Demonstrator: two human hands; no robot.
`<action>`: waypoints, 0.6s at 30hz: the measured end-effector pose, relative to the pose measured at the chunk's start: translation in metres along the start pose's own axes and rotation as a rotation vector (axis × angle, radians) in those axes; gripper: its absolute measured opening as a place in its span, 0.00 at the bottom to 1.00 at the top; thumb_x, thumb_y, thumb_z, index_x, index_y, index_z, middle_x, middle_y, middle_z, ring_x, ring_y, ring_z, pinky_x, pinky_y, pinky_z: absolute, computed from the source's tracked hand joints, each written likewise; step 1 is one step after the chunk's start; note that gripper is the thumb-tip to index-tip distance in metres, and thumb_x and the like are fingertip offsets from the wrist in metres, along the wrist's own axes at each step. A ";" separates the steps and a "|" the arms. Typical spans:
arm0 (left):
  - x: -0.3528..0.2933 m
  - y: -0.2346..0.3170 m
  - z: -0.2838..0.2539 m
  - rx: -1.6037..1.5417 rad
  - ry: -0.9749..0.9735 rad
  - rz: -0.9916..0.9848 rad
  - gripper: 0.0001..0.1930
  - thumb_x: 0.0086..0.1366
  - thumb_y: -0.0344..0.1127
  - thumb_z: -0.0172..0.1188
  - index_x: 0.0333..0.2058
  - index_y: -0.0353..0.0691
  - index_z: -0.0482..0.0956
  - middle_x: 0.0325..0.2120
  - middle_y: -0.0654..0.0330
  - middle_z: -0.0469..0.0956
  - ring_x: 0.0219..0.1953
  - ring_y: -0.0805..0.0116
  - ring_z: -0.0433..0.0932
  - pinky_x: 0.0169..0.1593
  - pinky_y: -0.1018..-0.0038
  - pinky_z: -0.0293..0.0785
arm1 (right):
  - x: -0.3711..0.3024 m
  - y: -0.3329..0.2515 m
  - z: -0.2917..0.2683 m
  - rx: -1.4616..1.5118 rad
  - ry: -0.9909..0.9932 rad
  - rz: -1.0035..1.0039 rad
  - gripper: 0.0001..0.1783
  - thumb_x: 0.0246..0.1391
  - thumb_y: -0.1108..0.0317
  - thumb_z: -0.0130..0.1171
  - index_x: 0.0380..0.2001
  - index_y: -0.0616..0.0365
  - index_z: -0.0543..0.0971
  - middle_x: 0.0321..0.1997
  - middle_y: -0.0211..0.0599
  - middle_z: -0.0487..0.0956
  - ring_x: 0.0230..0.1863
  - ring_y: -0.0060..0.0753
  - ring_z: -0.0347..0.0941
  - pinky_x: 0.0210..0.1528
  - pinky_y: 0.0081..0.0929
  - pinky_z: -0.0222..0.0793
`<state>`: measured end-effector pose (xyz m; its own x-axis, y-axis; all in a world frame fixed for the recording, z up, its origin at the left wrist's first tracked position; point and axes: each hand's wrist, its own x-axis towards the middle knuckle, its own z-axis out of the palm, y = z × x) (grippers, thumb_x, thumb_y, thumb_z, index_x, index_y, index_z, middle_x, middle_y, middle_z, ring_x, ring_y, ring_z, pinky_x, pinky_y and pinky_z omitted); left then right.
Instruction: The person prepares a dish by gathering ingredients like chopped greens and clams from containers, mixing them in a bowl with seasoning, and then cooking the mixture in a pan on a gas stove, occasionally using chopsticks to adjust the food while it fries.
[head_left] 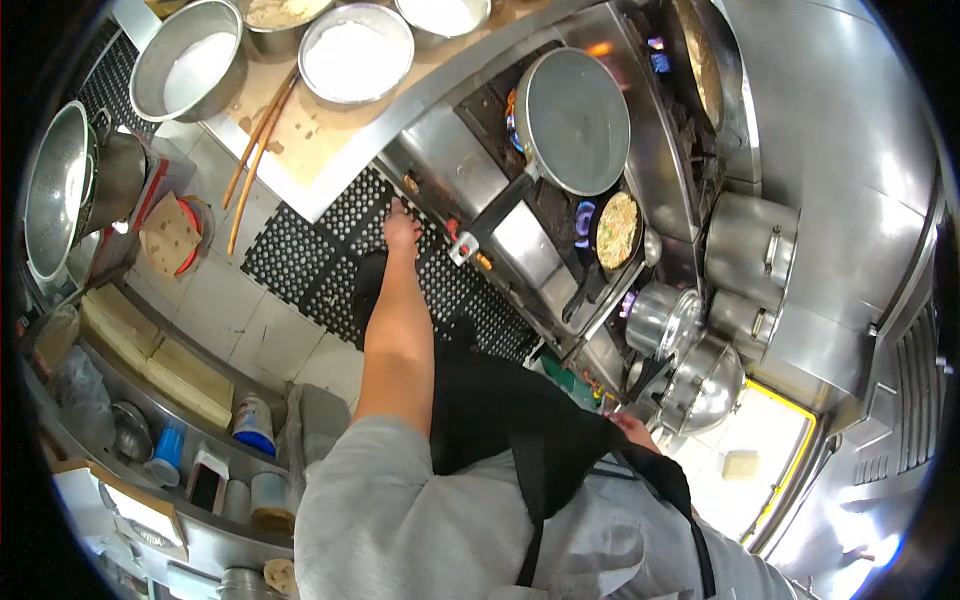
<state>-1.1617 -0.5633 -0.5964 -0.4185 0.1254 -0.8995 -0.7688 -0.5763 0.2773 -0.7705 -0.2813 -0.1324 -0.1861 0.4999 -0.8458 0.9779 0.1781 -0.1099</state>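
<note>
My left arm stretches forward over the black rubber mat [310, 240]. My left hand [402, 228] is by the stove's front edge, close to a brass-coloured knob [411, 184]. Its fingers look curled, and whatever they hold is hidden. Low at the right, my right hand [632, 430] is beside the stove's near end, close to steel pots; its fingers are too small to read. On the stove, a large grey frying pan [575, 120] sits over a lit flame, its long handle [495, 210] reaching toward the front edge. A smaller black pan beside it contains an omelette-like food [617, 230].
Steel bowls of white powder [356, 55] stand on the counter at the far left, where long wooden sticks [262, 150] overhang the edge. A lidded pot [663, 318] and a rounded steel pot [703, 385] are at the right. Shelves with containers [255, 425] line the left.
</note>
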 end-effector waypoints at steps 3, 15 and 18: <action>-0.023 -0.032 0.000 0.108 0.086 -0.219 0.24 0.66 0.61 0.42 0.44 0.47 0.71 0.24 0.65 0.69 0.20 0.70 0.67 0.23 0.73 0.65 | -0.001 0.008 0.003 0.007 -0.011 -0.043 0.17 0.59 0.65 0.52 0.49 0.61 0.72 0.31 0.27 0.75 0.30 0.19 0.70 0.34 0.19 0.66; -0.065 -0.102 0.033 -0.125 -0.102 -0.260 0.27 0.65 0.57 0.43 0.46 0.35 0.67 0.37 0.56 0.69 0.43 0.60 0.71 0.43 0.68 0.67 | -0.020 -0.017 0.022 -0.215 0.021 -0.026 0.18 0.58 0.65 0.52 0.51 0.59 0.72 0.37 0.34 0.79 0.39 0.24 0.73 0.40 0.24 0.68; -0.056 -0.099 0.025 -0.096 -0.275 -0.297 0.30 0.63 0.60 0.47 0.48 0.35 0.67 0.44 0.53 0.70 0.53 0.55 0.68 0.57 0.63 0.61 | -0.015 -0.003 0.025 -0.108 0.065 0.052 0.18 0.58 0.65 0.53 0.51 0.58 0.73 0.38 0.34 0.79 0.38 0.25 0.74 0.41 0.24 0.68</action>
<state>-1.0743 -0.4928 -0.5648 -0.3090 0.5013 -0.8083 -0.8323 -0.5538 -0.0253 -0.7688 -0.3099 -0.1325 -0.1447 0.5643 -0.8128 0.9711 0.2387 -0.0071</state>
